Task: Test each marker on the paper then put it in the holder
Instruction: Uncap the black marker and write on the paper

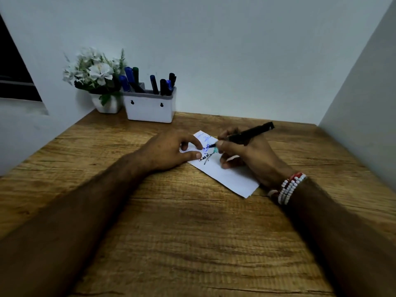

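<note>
"On the brown wooden table (192, 232), what is that person doing?"

"Trying a pen. The right hand (242, 153) has its thumb and fingers curled round a long black plastic marker (248, 133). The tip sits on the small white sheet of paper (225, 176), right by some blue, green and black scribbles."

"And the other hand?"

"The left hand (171, 151) holds nothing. Its fingers are bent a little, and the tips press the paper down so it does not slide."

"Which step is it?"

"The drawing step, I think. This marker is not in the holder yet."

"Where is the holder?"

"The white box-shaped pen holder (150, 108) stands far back by the wall, well apart from the paper, just beside a white pot of white flowers (96, 73). Blue and dark markers stick up out of it."

"What comes next?"

"My guess: lift the tip and put the cap on, though I cannot see a cap. Then reach far across and drop the marker into a gap between the others, gently, so the box does not tip."
</note>
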